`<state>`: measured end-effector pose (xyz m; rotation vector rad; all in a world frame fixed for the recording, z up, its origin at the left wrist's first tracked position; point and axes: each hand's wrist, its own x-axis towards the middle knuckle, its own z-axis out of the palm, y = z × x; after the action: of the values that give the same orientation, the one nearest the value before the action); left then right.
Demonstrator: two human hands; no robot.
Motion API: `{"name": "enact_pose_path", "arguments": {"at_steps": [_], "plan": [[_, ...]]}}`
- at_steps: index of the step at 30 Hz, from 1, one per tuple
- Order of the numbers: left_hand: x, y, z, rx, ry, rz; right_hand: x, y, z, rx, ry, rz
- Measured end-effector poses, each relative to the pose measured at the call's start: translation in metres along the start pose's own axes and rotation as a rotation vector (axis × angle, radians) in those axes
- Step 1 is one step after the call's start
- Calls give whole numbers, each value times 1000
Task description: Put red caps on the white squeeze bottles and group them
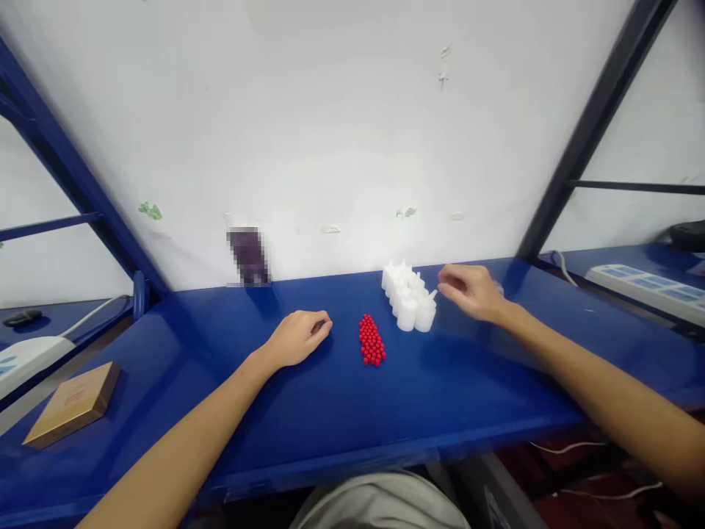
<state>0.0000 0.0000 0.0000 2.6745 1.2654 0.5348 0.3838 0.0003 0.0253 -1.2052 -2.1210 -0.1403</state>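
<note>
My left hand (300, 336) rests on the blue tabletop, its fingers curled in loosely and nothing visible in them. To its right lies a tight patch of small red balls (372, 341). Beyond these stands a cluster of white squeeze bottles (407, 300) with thin pointed nozzles, in rows and upright. My right hand (471, 292) is just to the right of the cluster, fingers bent and fingertips drawn together close to a front bottle's nozzle. Whatever those fingertips may hold is too small to make out. Part of a small clear object (499, 288) shows behind this hand.
A gold box (74, 404) lies at the left of the blue table (352, 411). White power strips (650, 290) sit on surfaces at both sides, beyond the frame posts (584, 132). A white wall rises behind, with a pixelated dark patch (250, 256).
</note>
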Motion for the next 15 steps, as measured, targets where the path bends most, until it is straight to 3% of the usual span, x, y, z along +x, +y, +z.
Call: {"name": "enact_pose_path", "arguments": {"at_steps": [5,15], "plan": [[1,3,-1,-6,-16,-21,0,-20,0,27,-121,-6],[1,5,-3,-10,-24,-34,3,-27,1,133,-83,69]]}}
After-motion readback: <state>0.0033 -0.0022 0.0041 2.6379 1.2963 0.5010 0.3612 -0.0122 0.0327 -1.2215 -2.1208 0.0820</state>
